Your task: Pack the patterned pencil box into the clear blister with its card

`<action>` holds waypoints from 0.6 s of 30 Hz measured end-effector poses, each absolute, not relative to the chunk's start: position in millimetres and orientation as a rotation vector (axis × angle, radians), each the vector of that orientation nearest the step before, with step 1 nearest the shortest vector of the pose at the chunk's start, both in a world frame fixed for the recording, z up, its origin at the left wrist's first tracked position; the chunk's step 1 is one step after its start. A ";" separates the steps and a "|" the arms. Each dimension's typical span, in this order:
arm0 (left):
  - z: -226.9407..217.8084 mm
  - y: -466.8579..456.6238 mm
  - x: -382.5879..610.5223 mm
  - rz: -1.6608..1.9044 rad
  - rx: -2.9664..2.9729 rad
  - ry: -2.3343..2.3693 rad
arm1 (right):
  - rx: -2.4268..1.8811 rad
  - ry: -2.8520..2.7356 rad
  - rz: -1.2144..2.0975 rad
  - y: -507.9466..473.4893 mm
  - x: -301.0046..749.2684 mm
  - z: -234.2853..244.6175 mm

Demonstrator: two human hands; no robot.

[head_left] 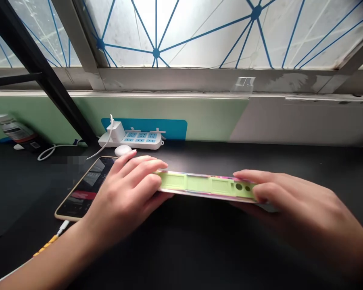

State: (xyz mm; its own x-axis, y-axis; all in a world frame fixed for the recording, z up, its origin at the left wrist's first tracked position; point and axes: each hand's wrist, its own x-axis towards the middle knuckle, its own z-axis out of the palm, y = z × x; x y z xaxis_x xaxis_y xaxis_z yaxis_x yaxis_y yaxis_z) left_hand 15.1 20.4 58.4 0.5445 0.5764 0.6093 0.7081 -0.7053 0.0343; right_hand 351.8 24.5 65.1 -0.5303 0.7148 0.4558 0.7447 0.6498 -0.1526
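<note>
A long flat light-green plastic piece with rectangular recesses, two round holes and a colourful edge is held level just above the black desk. My left hand grips its left end, fingers curled over the top. My right hand pinches its right end, thumb on top by the holes, fingers underneath.
A smartphone with a lit screen lies at the left, partly under my left hand, with a cable plugged in. Behind it are a white power strip with a charger, a small white round object, a bottle lying at far left, and a green wall panel.
</note>
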 end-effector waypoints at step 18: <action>43.1 24.8 21.4 -0.428 -3.156 -1.326 | -1.160 -2.631 0.078 53.8 351.7 19.0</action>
